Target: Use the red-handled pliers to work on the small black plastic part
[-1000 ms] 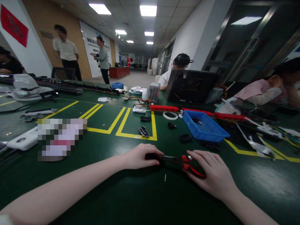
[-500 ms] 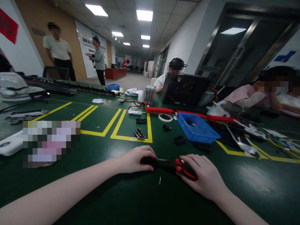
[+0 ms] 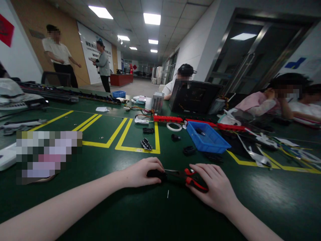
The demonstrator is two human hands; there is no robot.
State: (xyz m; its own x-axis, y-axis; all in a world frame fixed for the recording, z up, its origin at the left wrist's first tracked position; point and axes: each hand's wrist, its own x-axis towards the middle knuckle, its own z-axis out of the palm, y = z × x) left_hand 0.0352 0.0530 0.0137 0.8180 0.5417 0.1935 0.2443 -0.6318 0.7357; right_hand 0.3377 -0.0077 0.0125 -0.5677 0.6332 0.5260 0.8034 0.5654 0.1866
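Note:
My right hand (image 3: 213, 185) is wrapped around the red-and-black handles of a pair of pliers (image 3: 197, 184), with the jaws pointing left. My left hand (image 3: 146, 172) grips a small black plastic part (image 3: 155, 174), partly covered by my fingers. The tips of the pliers reach this part, though the exact contact is too dark to make out. On the green table just below them lies a thin white strip (image 3: 168, 194). Beyond my hands sit a black-and-silver part (image 3: 146, 144) and another black part (image 3: 148, 130), both inside a yellow taped outline.
A blue bin (image 3: 209, 142) with a dark piece in it stands ahead right, near a white ring (image 3: 174, 127) and loose black parts (image 3: 189, 150). Red strips (image 3: 168, 118) run behind. A black computer case (image 3: 195, 97) stands farther back. Several people are around the table and room.
The whole view has shifted slightly, so the table things appear a little farther left. Both hands keep their holds on the pliers and the black part. A standing person at the back has moved their arms.

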